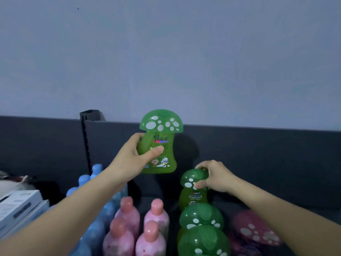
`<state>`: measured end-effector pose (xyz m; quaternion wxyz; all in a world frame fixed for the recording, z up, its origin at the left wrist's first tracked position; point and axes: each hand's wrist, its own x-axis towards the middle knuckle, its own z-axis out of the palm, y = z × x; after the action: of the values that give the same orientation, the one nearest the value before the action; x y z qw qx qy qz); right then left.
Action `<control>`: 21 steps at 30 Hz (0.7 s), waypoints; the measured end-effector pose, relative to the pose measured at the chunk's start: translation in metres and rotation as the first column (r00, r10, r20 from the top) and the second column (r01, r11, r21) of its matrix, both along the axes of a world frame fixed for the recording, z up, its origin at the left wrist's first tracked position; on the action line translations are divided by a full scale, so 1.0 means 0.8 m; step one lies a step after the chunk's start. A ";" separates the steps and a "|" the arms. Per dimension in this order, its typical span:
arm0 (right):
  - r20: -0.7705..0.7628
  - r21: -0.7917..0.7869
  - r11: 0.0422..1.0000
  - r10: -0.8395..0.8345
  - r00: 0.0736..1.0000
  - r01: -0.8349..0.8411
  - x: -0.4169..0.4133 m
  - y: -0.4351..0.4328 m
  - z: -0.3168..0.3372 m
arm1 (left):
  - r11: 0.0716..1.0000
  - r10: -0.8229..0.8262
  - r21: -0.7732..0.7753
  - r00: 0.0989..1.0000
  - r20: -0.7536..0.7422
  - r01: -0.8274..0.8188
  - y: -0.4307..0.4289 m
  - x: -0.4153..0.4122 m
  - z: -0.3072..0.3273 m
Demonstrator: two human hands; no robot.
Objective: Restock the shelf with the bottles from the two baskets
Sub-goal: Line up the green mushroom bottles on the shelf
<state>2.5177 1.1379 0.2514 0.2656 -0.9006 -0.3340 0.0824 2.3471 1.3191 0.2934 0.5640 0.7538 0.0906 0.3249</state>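
— Left forearm (60, 206) and right forearm (280, 207) nearest, both out over the stock. Beneath them: pink bottles (156, 215), blue bottles (96, 233), front green bottles (202, 217) in file. Position of the item in hand?

— Green bottle (163, 143) held clear above the rows, upright, label forward, against the dark back of the shelf (267, 159). Not yet set down. Baskets out of view.

— Handling?

— Judged: stiff glossy plastic, full of liquid, so moderate weight and likely slippery. Wide mushroom cap, narrow waist, broad foot. Best taken at the waist just under the cap. Cap alone doubtful, possibly a hinged lid.

— State of the left grip (129, 157)?

— Closed round the waist of the green bottle from its left side. Thumb across the label, fingers behind and mostly hidden.

— Right grip (215, 179)?

— Curled down over the cap of the rear bottle (191, 197), rearmost of the green file. Thumb on the cap's front, fingertips over its top. Base hidden behind the front green bottles.

— Risk?

— Knock to the neighbours in front on placing. Red mushroom bottle (256, 228) at right blurred, posture not determinable.
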 end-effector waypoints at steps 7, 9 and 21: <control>-0.136 -0.070 0.989 0.117 0.984 -0.128 0.014 -0.008 -0.013 | 1.000 -0.001 0.002 1.000 -0.026 0.001 -0.010 0.007 -0.009; -0.208 -0.052 0.987 0.137 0.968 -0.151 0.015 -0.008 -0.012 | 1.000 -0.001 0.002 0.999 -0.037 0.001 -0.013 0.009 -0.012; -0.229 -0.045 0.984 0.155 0.961 -0.170 0.006 -0.006 -0.010 | 1.000 -0.007 -0.008 0.999 -0.051 0.006 -0.027 0.010 -0.014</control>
<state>2.5229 1.1329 0.2434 0.2650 -0.8631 -0.3719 0.2159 2.3554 1.2972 0.2822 0.5653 0.7601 0.1038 0.3033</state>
